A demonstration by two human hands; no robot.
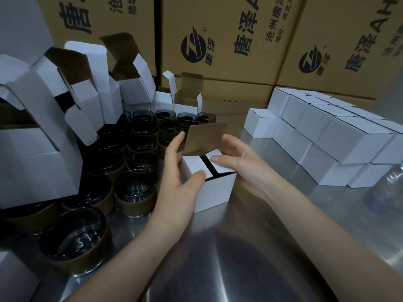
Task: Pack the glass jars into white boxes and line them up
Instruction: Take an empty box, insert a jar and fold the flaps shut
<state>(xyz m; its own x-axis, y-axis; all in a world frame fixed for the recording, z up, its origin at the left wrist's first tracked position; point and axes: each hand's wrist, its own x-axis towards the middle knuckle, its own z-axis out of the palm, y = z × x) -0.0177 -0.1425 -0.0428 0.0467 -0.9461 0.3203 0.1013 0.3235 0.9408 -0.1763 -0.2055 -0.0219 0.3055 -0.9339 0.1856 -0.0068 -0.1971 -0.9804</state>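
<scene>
On the steel worktop (272, 214), closed boxes (340, 136) are standing stacked at right, and unpacked glass jars (139, 140) are crowding the left. Between them the white box (218, 190) is sitting. The left hand (174, 171) and right hand (242, 162) are gripping it, thumbs pressing the side flaps (194, 164) down. Best to be flattening both fully before tucking the upright lid (205, 138) in squarely.

Large brown cartons (229, 68) printed with dark characters and round logos stood stacked from eleven to two o'clock. A shiny metal table (250, 247) spread below, toward six o'clock.
</scene>
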